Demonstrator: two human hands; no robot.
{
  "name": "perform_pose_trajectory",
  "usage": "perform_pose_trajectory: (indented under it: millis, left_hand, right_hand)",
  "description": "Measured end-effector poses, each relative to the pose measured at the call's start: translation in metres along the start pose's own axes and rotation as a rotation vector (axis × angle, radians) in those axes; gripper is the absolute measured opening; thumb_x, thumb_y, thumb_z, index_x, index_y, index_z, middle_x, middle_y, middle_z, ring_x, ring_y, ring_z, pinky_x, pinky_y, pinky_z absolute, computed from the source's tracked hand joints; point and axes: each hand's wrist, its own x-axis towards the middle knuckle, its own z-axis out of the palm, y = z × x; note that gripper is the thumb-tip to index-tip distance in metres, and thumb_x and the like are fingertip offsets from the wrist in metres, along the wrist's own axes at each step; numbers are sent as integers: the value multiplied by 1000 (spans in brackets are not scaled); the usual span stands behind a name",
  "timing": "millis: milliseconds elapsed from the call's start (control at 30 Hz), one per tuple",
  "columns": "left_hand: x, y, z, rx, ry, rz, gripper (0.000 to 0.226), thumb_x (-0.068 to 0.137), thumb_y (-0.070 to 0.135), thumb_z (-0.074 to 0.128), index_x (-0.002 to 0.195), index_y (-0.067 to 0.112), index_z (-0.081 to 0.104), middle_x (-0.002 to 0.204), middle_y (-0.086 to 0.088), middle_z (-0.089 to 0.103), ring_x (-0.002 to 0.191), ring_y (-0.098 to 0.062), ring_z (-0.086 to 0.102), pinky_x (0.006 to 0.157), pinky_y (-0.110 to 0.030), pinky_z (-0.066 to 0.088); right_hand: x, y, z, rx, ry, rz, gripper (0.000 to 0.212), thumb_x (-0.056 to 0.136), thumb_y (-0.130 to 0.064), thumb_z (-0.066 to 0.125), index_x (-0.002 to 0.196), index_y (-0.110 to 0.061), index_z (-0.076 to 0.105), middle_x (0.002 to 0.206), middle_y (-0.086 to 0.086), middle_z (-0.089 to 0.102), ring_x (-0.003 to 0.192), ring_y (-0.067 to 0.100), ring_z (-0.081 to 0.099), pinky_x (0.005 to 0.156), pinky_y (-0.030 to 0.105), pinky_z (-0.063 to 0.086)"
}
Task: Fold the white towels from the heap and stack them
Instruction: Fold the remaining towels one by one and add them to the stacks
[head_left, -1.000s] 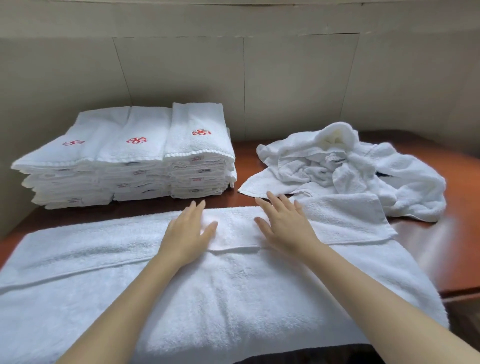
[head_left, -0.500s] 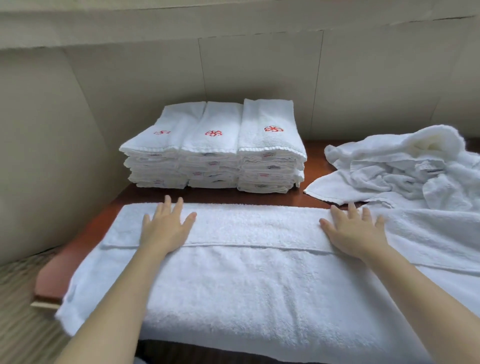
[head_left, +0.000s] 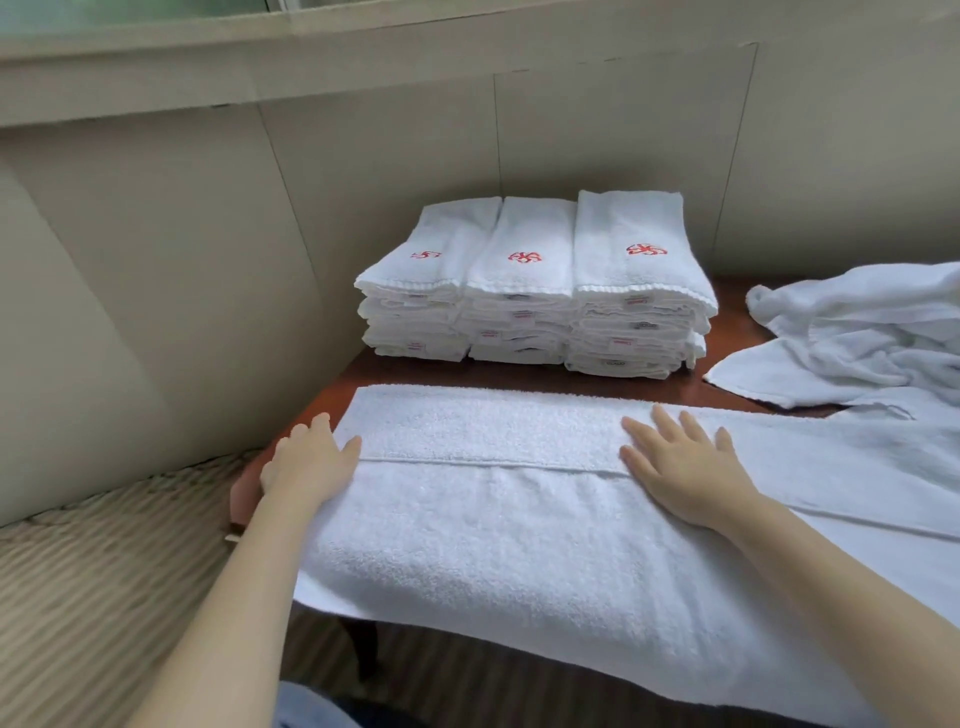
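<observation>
While both hands lie flat on it, the towel (head_left: 519, 551) stretches beneath the fingers across the reddish wooden table (head_left: 693, 388). It is white, thick terry, folded lengthwise, with a straight hemmed edge running between the thumbs and its near side drooping over the front. Beyond the fingertips stand three blocky stacks (head_left: 535, 291) of folded towels. The heap (head_left: 857, 338), soft and crumpled, lies right of the right fingers. The left hand (head_left: 306, 462) rests at the towel's end, fingers straight, grasping nothing. The right hand (head_left: 680, 467) presses the flap with fingers spread. Small red emblems (head_left: 647, 250) mark the stack tops.
</observation>
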Motion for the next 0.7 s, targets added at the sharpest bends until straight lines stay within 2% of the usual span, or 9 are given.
perform_pose_trajectory:
  millis: [100, 167, 233, 333, 400, 467, 567, 633, 700]
  left_hand:
    - [-8, -14, -10, -45, -5, -94, 59, 94, 47, 45, 135, 5, 35, 130, -16, 48, 119, -34, 47, 95, -43, 45]
    - [-15, -26, -18, -48, -76, -165, 64, 92, 47, 49, 133, 1, 32, 116, -14, 56, 107, -32, 55, 88, -39, 48]
    - [-20, -39, -25, -67, -172, -176, 73, 89, 44, 55, 140, -2, 26, 117, -13, 56, 105, -29, 55, 82, -35, 46]
    - [-30, -56, -32, -226, -325, -64, 79, 86, 24, 59, 152, 16, 15, 120, -3, 55, 95, -19, 54, 73, -27, 41]
    - [-35, -61, -33, -379, -399, 73, 81, 82, 10, 55, 149, 37, 19, 119, 7, 51, 92, -11, 55, 73, -22, 42]
    - [-33, -58, -31, -561, -389, 184, 65, 81, 2, 49, 129, 47, 44, 123, 10, 50, 89, -1, 55, 71, -16, 42]
    - [-30, -49, -29, -902, -340, 148, 41, 87, 1, 44, 96, 26, 75, 112, -1, 61, 89, -12, 55, 77, -23, 42]
    - [-27, -47, -28, -1074, -376, 84, 36, 87, 2, 44, 89, 14, 78, 103, -8, 65, 86, -17, 58, 75, -27, 48]
    - [-26, -44, -27, -1238, -484, 45, 39, 80, -3, 41, 97, 6, 75, 94, -12, 67, 79, -21, 65, 74, -30, 52]
  right_hand:
    - [-11, -21, -5, -48, 93, -93, 46, 101, -43, 21, 144, -30, 28, 158, 2, 18, 145, 26, 14, 116, 50, 13]
    - [-26, -44, -7, -86, 146, -262, 48, 100, -46, 24, 145, -30, 29, 156, 0, 24, 143, 21, 20, 117, 44, 15]
    - [-50, -71, -7, -142, 167, -478, 51, 98, -52, 32, 144, -30, 34, 153, 1, 30, 141, 21, 26, 116, 41, 20]
    - [-86, -103, 2, -256, 260, -726, 56, 81, -61, 56, 126, -28, 57, 131, 6, 58, 120, 29, 56, 98, 43, 46]
    - [-104, -114, 12, -296, 232, -763, 73, 66, -72, 61, 125, -29, 58, 124, 7, 62, 110, 30, 63, 87, 43, 54]
    - [-114, -118, 24, -353, 129, -745, 93, 50, -74, 71, 131, -32, 52, 128, 10, 59, 109, 33, 62, 84, 46, 55]
    - [-120, -118, 32, -430, 115, -700, 108, 39, -46, 85, 138, -31, 44, 129, 14, 58, 107, 37, 62, 81, 46, 55]
    - [-118, -114, 28, -379, 199, -699, 97, 45, -31, 81, 136, -26, 49, 121, 13, 63, 99, 33, 65, 76, 39, 57]
    - [-114, -113, 21, -266, 222, -678, 76, 59, -25, 71, 133, -21, 52, 114, 6, 64, 91, 27, 66, 70, 34, 56]
